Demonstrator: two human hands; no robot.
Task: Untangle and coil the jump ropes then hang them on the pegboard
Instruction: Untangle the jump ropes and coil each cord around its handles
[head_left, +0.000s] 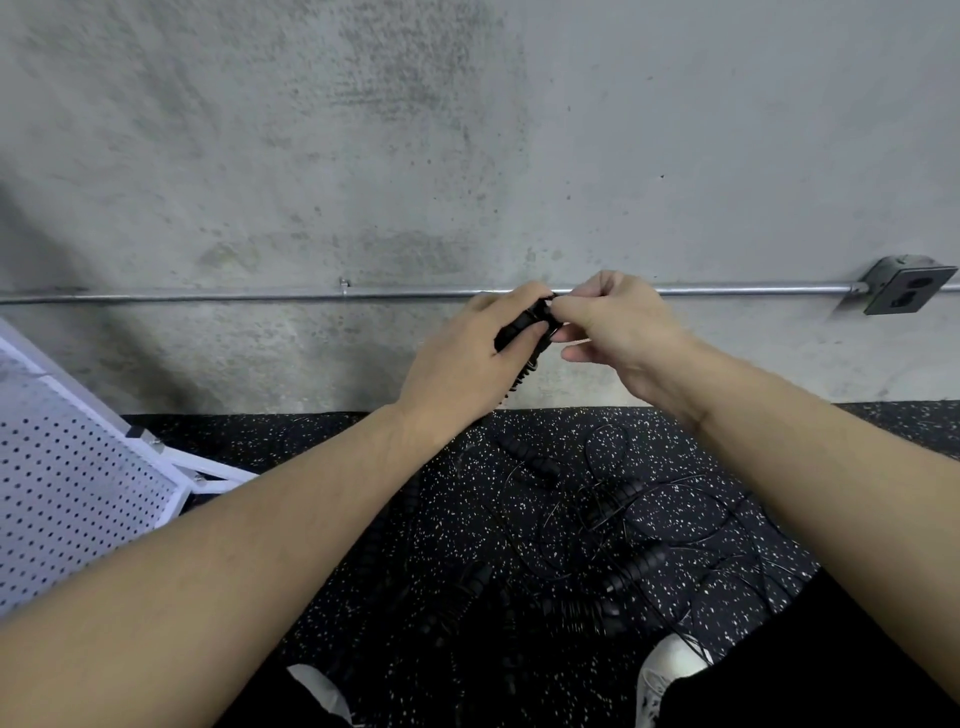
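Handle (519, 327), black, ribbed, held in my left hand (462, 358); right hand (613, 327) pinches its tip. Ropes (597, 519) tangled on floor (363, 457); pegboard (67, 478) left.

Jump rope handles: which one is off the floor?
The handle gripped in the left hand; the others lie on the floor.

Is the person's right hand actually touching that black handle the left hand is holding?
Touching. In the head view, the right hand pinches the top end of the black handle with its fingertips, while the left hand wraps around it.
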